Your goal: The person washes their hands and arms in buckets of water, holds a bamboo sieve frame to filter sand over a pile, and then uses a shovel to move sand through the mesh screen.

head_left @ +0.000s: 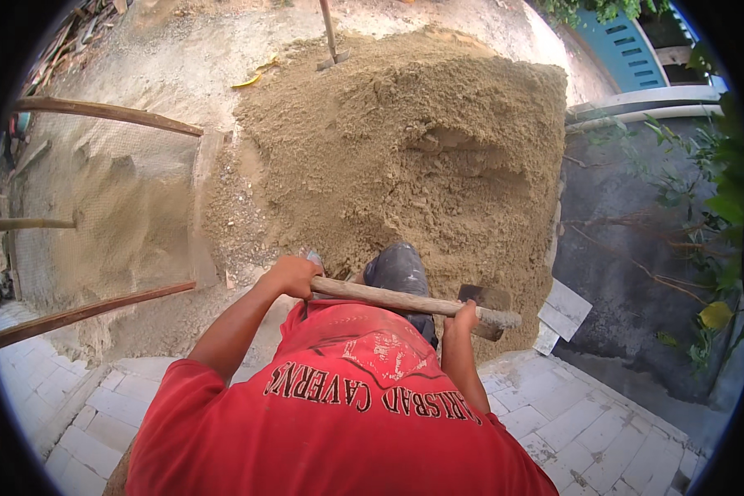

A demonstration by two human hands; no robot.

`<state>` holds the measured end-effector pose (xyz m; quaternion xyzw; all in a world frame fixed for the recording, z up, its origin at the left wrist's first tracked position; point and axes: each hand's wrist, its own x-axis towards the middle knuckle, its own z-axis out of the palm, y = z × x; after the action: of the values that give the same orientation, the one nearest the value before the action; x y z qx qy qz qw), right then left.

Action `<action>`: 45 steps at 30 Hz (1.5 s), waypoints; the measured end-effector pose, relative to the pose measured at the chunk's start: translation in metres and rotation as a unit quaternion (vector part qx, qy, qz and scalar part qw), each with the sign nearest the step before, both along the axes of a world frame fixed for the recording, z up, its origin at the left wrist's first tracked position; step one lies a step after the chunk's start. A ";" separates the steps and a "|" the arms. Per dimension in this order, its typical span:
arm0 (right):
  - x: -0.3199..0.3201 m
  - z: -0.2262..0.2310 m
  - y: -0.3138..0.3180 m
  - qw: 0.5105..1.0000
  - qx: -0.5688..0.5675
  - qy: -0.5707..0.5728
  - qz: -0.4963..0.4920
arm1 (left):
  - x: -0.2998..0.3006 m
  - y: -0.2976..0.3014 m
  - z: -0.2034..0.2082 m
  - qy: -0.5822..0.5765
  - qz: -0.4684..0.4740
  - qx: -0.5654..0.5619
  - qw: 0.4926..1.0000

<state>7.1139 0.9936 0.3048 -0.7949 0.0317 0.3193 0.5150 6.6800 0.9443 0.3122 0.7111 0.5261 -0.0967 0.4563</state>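
A hoe with a pale, worn wooden handle (380,296) lies level across the front of my body. My left hand (292,276) is wrapped round the handle's left end. Close to the head at the other end, my right hand (463,317) grips the same handle. The dark metal hoe blade (485,295) shows just beyond my right hand, above the near edge of the sand. A large heap of brown sand (347,149) spreads in front of me, with a hollow dug into its right side. My bent knee (398,269) in dark trousers is against the heap.
At the left leans a mesh sand screen (124,198) with wooden bars. Another long-handled tool (332,54) stands in the far sand. A dark wall (620,215) with plants bounds the right side. Broken tile pieces (566,310) lie beside it; paving bricks (587,413) lie near me.
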 end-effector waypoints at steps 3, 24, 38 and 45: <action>-0.010 0.028 0.017 0.999 0.041 -0.025 -0.022 | -0.001 0.011 0.008 -0.027 -0.007 0.023 0.999; -0.007 0.195 0.319 0.905 0.334 -0.094 0.246 | 0.227 0.229 0.052 -0.252 0.194 0.092 0.944; -0.049 -0.152 0.397 0.900 0.001 0.290 0.326 | 0.229 0.254 -0.014 -0.255 0.384 -0.358 0.812; 0.032 -0.002 0.414 0.797 0.298 0.391 0.352 | 0.348 0.390 0.173 -0.418 0.522 -0.446 0.594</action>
<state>7.1454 1.4073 0.3030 -0.3666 -0.1483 0.7555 0.5223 7.0280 1.3345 0.4852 -0.0154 0.4501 0.2437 0.8590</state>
